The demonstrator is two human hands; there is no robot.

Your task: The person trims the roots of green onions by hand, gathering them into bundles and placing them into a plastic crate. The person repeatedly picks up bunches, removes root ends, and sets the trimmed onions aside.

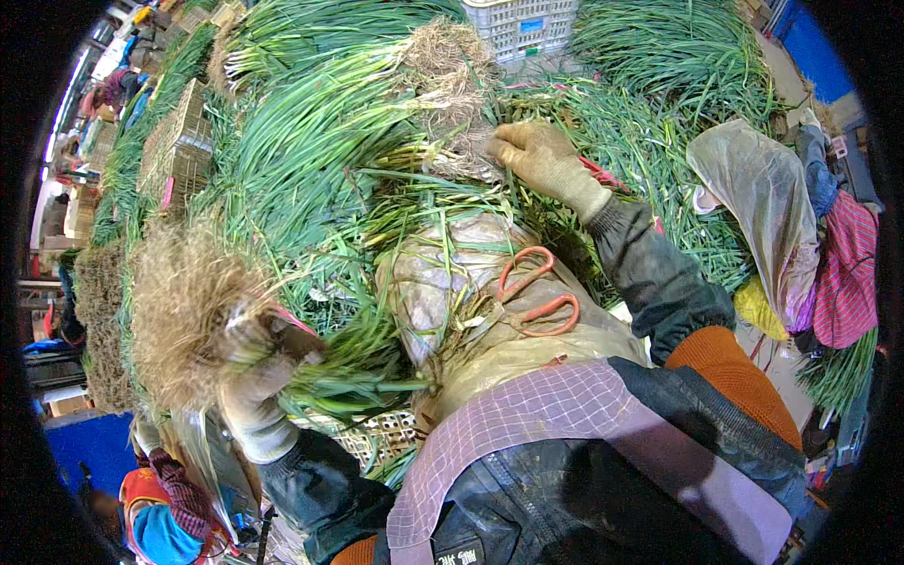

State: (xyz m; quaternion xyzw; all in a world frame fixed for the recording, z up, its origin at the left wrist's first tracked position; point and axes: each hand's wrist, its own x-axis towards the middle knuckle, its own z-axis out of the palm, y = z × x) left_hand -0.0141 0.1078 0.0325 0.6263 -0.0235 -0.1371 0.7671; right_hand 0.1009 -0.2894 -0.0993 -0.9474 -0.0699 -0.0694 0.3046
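Observation:
At the left, my left hand (258, 392), in a pale work glove, grips a bundle of green onions (282, 353). Its bushy brown roots (191, 318) point up and left, slightly blurred, and the green leaves trail right. My right hand (533, 152), gloved in tan, rests against the roots of another green onion bundle (459, 148) at the upper middle; its fingertips are partly hidden, so its hold is unclear. Orange-handled scissors (540, 293) lie on the yellowish plastic apron (487, 353) over my lap, their blades hidden by loose leaves.
Large heaps of green onions (304, 141) lie ahead. A white plastic crate (526, 28) stands at the top, a woven-looking crate (176, 148) at the left and a perforated crate (381, 434) beside my lap. Other people work at the lower left (166, 515) and right (844, 268).

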